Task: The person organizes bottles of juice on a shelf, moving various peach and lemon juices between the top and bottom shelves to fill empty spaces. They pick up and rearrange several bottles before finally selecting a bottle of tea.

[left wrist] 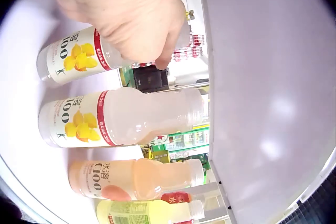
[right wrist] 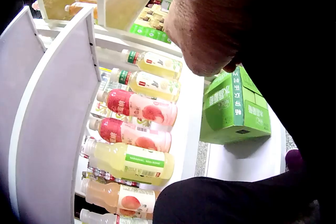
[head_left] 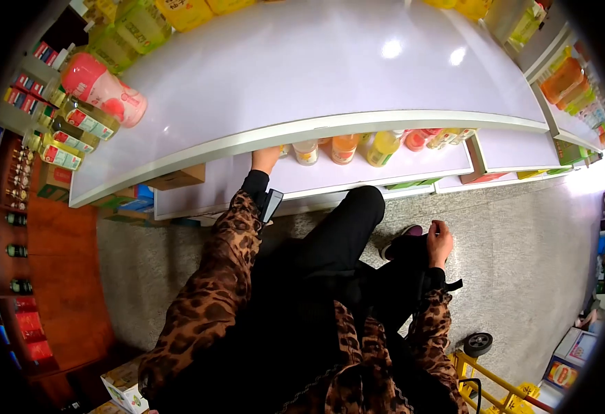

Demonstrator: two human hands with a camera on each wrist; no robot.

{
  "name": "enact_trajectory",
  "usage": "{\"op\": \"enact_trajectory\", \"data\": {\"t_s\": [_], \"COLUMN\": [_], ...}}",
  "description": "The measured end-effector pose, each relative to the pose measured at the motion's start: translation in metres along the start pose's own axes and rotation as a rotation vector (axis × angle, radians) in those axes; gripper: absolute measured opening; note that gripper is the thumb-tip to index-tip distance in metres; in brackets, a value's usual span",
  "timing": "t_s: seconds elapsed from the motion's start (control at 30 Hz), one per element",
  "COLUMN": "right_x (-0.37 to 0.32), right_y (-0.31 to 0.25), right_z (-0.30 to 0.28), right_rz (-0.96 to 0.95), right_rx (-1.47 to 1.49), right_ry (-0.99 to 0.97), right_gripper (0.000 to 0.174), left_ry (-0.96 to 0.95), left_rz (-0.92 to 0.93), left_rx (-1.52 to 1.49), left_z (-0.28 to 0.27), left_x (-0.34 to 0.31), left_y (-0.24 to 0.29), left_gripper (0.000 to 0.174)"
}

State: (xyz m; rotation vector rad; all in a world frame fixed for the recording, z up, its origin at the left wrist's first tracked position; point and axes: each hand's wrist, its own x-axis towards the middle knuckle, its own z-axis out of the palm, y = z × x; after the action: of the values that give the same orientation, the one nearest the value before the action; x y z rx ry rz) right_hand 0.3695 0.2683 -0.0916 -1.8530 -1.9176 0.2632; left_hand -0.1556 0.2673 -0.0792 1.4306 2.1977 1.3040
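Note:
My left hand is wrapped over the neck and upper part of a pale lemon drink bottle, which stands on the lower shelf under the wide white upper shelf. A second lemon drink bottle stands right beside it, then an orange-tinted drink bottle and a yellow drink bottle. In the head view the left hand is partly hidden by the upper shelf's edge. My right hand hangs loosely curled by the right knee with nothing in it.
The upper shelf overhangs the row of drinks. Pink-labelled peach drink bottles stand farther along the lower shelf. A green carton sits on a lower level. Large bottles stand at the upper shelf's left end; a yellow cart is behind on the right.

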Motion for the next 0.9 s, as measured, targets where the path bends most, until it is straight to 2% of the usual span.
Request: {"op": "enact_trajectory", "data": {"t_s": [0.13, 0.2, 0.27, 0.33, 0.47, 0.53, 0.57, 0.6, 0.67, 0.73, 0.8, 0.87, 0.9], "right_x": [0.003, 0.005, 0.016, 0.030, 0.042, 0.037, 0.038, 0.034, 0.021, 0.011, 0.007, 0.014, 0.019], "right_y": [-0.005, -0.012, -0.036, -0.059, -0.125, -0.168, -0.176, -0.194, -0.193, -0.199, -0.207, -0.204, -0.204], "right_z": [-0.002, -0.002, -0.008, 0.001, 0.047, 0.058, 0.081, 0.076, 0.108, 0.102, 0.094, 0.109, 0.112], "right_rz": [0.025, -0.045, -0.083, 0.006, -0.091, -0.059, -0.057, -0.077, -0.192, -0.429, -0.516, -0.375, -0.311], "right_rx": [0.158, 0.229, 0.346, 0.546, 0.754, 0.913, 0.973, 0.940, 0.781, 0.394, 0.248, 0.242, 0.296], "right_ry": [0.035, 0.066, -0.005, -0.132, -0.292, -0.379, -0.424, -0.444, -0.350, -0.259, -0.197, -0.248, -0.281], "right_gripper": [0.015, 0.015, 0.019, 0.024, 0.033, 0.036, 0.035, 0.033, 0.026, 0.020, 0.018, 0.019, 0.019], "left_ry": [0.015, 0.012, 0.004, -0.036, 0.032, 0.029, 0.011, 0.005, 0.068, 0.072, -0.176, -0.421, -0.404], "left_rz": [0.062, 0.042, 0.026, 0.025, 0.078, 0.111, 0.131, 0.150, 0.404, 0.351, 0.388, 0.281, 0.275], "left_rx": [0.130, 0.108, 0.095, 0.056, 0.080, 0.075, 0.119, 0.172, 0.145, 0.091, 0.106, -0.018, -0.013], "left_z": [0.003, 0.001, -0.003, -0.005, -0.013, -0.025, -0.030, -0.036, -0.054, -0.077, -0.100, -0.135, -0.153], "left_x": [-0.003, -0.005, -0.008, -0.006, -0.008, -0.012, -0.017, -0.023, -0.039, -0.064, -0.078, -0.091, -0.093], "left_y": [0.023, 0.028, 0.027, 0.025, 0.028, 0.040, 0.046, 0.052, 0.062, 0.098, 0.114, 0.161, 0.183], "left_gripper": [0.024, 0.024, 0.024, 0.025, 0.024, 0.024, 0.024, 0.024, 0.024, 0.024, 0.026, 0.029, 0.029]}}
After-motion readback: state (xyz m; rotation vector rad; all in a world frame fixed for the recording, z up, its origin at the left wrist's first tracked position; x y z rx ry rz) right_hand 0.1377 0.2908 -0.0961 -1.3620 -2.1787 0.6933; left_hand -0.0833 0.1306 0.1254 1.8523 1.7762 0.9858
